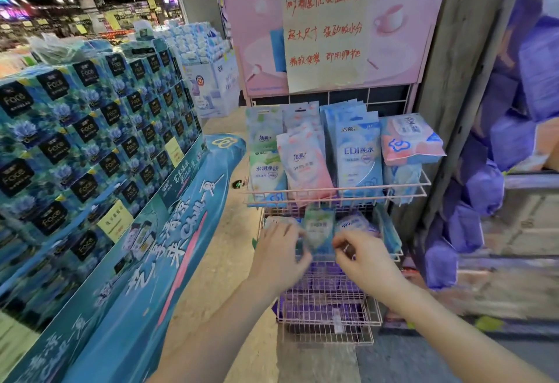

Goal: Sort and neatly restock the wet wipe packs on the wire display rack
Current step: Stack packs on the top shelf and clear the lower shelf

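Note:
A pink wire display rack (332, 193) stands in front of me with several tiers. Its top tier holds upright green packs (266, 167), pink packs (305, 164) and blue packs (358, 158), plus one pink-and-blue pack (408, 140) lying sideways on the right. On the second tier a green pack (319, 228) stands upright beside a pale purple pack (354, 223). My left hand (281, 252) grips the green pack's left edge. My right hand (363, 255) pinches its right edge. Both hands are blurred.
Purple packs (320, 310) fill the lower wire tiers. A tall stack of blue tissue boxes (90, 128) runs along the left. Purple bundles (484, 189) hang at the right. A pink poster with a handwritten sign (326, 28) rises behind the rack.

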Action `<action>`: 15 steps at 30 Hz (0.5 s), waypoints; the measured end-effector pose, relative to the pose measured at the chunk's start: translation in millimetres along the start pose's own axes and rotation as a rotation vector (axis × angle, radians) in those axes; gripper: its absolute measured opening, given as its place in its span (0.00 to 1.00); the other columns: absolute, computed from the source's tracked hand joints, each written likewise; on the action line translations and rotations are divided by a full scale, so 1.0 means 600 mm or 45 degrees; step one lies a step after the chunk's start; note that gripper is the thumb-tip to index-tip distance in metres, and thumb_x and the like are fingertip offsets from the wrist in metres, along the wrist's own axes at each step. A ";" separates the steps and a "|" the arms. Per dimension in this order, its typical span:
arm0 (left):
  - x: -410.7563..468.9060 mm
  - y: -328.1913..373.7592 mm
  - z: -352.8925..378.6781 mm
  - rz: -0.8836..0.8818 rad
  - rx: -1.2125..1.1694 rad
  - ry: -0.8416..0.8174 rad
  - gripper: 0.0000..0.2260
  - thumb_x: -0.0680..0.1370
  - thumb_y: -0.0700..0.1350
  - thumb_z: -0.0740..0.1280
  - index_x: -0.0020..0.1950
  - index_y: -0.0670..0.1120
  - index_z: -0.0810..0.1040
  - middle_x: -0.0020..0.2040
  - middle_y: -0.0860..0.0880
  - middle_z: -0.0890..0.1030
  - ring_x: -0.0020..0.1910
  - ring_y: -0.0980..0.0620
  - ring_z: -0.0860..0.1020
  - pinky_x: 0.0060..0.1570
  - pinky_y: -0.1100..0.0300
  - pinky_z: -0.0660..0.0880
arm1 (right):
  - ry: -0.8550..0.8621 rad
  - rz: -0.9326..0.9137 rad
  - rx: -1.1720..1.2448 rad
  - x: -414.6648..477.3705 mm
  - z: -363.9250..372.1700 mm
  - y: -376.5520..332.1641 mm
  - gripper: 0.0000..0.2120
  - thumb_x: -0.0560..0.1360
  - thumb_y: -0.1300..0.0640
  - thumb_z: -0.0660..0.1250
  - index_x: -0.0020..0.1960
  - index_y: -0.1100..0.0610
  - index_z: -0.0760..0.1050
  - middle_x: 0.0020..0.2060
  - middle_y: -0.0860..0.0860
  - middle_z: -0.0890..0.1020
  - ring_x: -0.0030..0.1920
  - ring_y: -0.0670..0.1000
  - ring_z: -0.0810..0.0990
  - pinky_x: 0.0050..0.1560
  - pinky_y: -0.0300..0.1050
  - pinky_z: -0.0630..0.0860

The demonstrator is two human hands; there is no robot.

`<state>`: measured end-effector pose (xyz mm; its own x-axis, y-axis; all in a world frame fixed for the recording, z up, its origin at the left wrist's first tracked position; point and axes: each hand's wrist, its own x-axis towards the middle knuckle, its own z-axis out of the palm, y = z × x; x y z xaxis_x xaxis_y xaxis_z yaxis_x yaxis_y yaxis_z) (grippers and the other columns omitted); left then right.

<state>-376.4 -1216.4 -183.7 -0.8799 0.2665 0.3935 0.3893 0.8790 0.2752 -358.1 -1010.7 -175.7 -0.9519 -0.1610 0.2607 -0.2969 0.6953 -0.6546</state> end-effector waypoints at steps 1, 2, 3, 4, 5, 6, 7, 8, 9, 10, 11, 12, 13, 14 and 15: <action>-0.002 -0.019 0.002 -0.124 0.106 -0.100 0.16 0.77 0.52 0.65 0.63 0.48 0.78 0.59 0.48 0.77 0.61 0.45 0.74 0.64 0.49 0.73 | -0.031 0.119 0.014 0.006 0.016 0.007 0.07 0.76 0.61 0.68 0.49 0.50 0.78 0.41 0.45 0.81 0.37 0.40 0.77 0.43 0.39 0.72; -0.003 -0.037 0.002 -0.228 0.183 -0.181 0.20 0.78 0.53 0.64 0.69 0.49 0.75 0.65 0.46 0.75 0.66 0.44 0.71 0.67 0.49 0.69 | -0.039 0.236 0.033 0.014 0.028 0.012 0.06 0.77 0.60 0.67 0.51 0.51 0.78 0.43 0.47 0.82 0.37 0.43 0.78 0.43 0.39 0.71; -0.003 -0.055 0.002 -0.293 0.213 -0.244 0.23 0.79 0.54 0.64 0.74 0.49 0.72 0.70 0.46 0.73 0.69 0.43 0.68 0.70 0.49 0.65 | -0.016 0.339 0.048 0.025 0.038 0.016 0.08 0.77 0.60 0.67 0.55 0.54 0.79 0.46 0.49 0.83 0.39 0.46 0.79 0.43 0.39 0.71; -0.001 -0.071 0.001 -0.314 0.210 -0.298 0.25 0.80 0.55 0.63 0.76 0.50 0.69 0.73 0.46 0.71 0.72 0.43 0.66 0.71 0.47 0.63 | 0.018 0.424 0.051 0.037 0.046 0.018 0.10 0.78 0.59 0.66 0.59 0.57 0.79 0.48 0.51 0.83 0.42 0.49 0.80 0.44 0.39 0.70; 0.003 -0.085 0.003 -0.299 0.205 -0.365 0.26 0.81 0.56 0.63 0.78 0.51 0.68 0.75 0.47 0.71 0.73 0.43 0.66 0.72 0.46 0.62 | 0.047 0.498 0.062 0.050 0.054 0.020 0.12 0.78 0.60 0.67 0.61 0.59 0.78 0.51 0.53 0.84 0.45 0.51 0.81 0.45 0.38 0.69; 0.008 -0.096 0.006 -0.269 0.207 -0.445 0.26 0.81 0.56 0.63 0.79 0.52 0.67 0.75 0.48 0.72 0.73 0.43 0.68 0.72 0.45 0.62 | 0.067 0.551 0.080 0.063 0.061 0.019 0.14 0.78 0.61 0.67 0.63 0.62 0.77 0.52 0.56 0.84 0.47 0.54 0.81 0.44 0.37 0.69; 0.014 -0.106 0.011 -0.245 0.202 -0.524 0.25 0.81 0.56 0.63 0.79 0.53 0.68 0.74 0.48 0.74 0.73 0.43 0.69 0.73 0.43 0.63 | 0.078 0.582 0.097 0.077 0.070 0.017 0.14 0.78 0.62 0.67 0.63 0.64 0.77 0.52 0.59 0.85 0.48 0.56 0.82 0.42 0.37 0.69; 0.021 -0.114 0.016 -0.234 0.187 -0.587 0.25 0.82 0.55 0.63 0.78 0.53 0.68 0.74 0.48 0.75 0.72 0.43 0.70 0.73 0.42 0.64 | 0.076 0.602 0.107 0.090 0.080 0.016 0.15 0.78 0.63 0.68 0.63 0.66 0.76 0.52 0.61 0.85 0.49 0.58 0.83 0.40 0.39 0.69; 0.027 -0.120 0.019 -0.232 0.180 -0.628 0.24 0.81 0.53 0.64 0.78 0.53 0.69 0.74 0.47 0.75 0.72 0.43 0.70 0.73 0.42 0.64 | 0.056 0.634 0.111 0.103 0.092 0.017 0.17 0.78 0.63 0.68 0.65 0.67 0.74 0.53 0.63 0.84 0.53 0.60 0.82 0.41 0.39 0.71; 0.033 -0.125 0.022 -0.235 0.186 -0.648 0.24 0.81 0.51 0.64 0.78 0.53 0.69 0.74 0.47 0.74 0.72 0.43 0.70 0.73 0.42 0.63 | 0.017 0.680 0.095 0.115 0.102 0.017 0.20 0.78 0.60 0.69 0.67 0.67 0.72 0.57 0.63 0.82 0.57 0.60 0.81 0.46 0.40 0.72; 0.039 -0.130 0.023 -0.236 0.210 -0.659 0.24 0.81 0.51 0.65 0.78 0.53 0.70 0.73 0.47 0.74 0.71 0.43 0.69 0.73 0.43 0.62 | -0.016 0.731 0.066 0.124 0.111 0.017 0.23 0.79 0.57 0.69 0.70 0.66 0.70 0.61 0.62 0.80 0.61 0.60 0.80 0.49 0.42 0.72; 0.042 -0.136 0.024 -0.230 0.244 -0.676 0.24 0.80 0.51 0.65 0.77 0.53 0.71 0.72 0.46 0.74 0.71 0.42 0.69 0.71 0.44 0.61 | -0.035 0.784 0.048 0.131 0.118 0.016 0.25 0.79 0.55 0.69 0.71 0.66 0.69 0.63 0.61 0.79 0.62 0.60 0.79 0.49 0.43 0.72; 0.045 -0.141 0.024 -0.220 0.278 -0.703 0.23 0.80 0.52 0.65 0.76 0.53 0.72 0.71 0.46 0.75 0.70 0.42 0.70 0.70 0.44 0.61 | -0.051 0.832 0.057 0.137 0.123 0.017 0.25 0.78 0.54 0.69 0.70 0.65 0.69 0.63 0.61 0.79 0.62 0.60 0.79 0.50 0.45 0.73; 0.046 -0.145 0.024 -0.213 0.295 -0.720 0.22 0.80 0.53 0.65 0.75 0.53 0.72 0.70 0.46 0.76 0.69 0.42 0.71 0.69 0.44 0.61 | -0.052 0.870 0.069 0.142 0.128 0.020 0.25 0.78 0.54 0.70 0.70 0.65 0.70 0.63 0.61 0.79 0.62 0.61 0.79 0.51 0.46 0.75; 0.046 -0.150 0.023 -0.215 0.286 -0.720 0.21 0.80 0.52 0.65 0.74 0.53 0.73 0.69 0.46 0.77 0.68 0.43 0.72 0.68 0.45 0.61 | -0.051 0.902 0.070 0.146 0.131 0.022 0.26 0.77 0.53 0.70 0.70 0.65 0.70 0.64 0.61 0.79 0.62 0.61 0.79 0.53 0.48 0.76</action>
<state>-439.5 -1282.7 -209.9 -0.9561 0.2306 -0.1811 0.2198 0.9724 0.0780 -451.3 -1070.5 -217.4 -0.9192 0.2903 -0.2663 0.3919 0.6062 -0.6920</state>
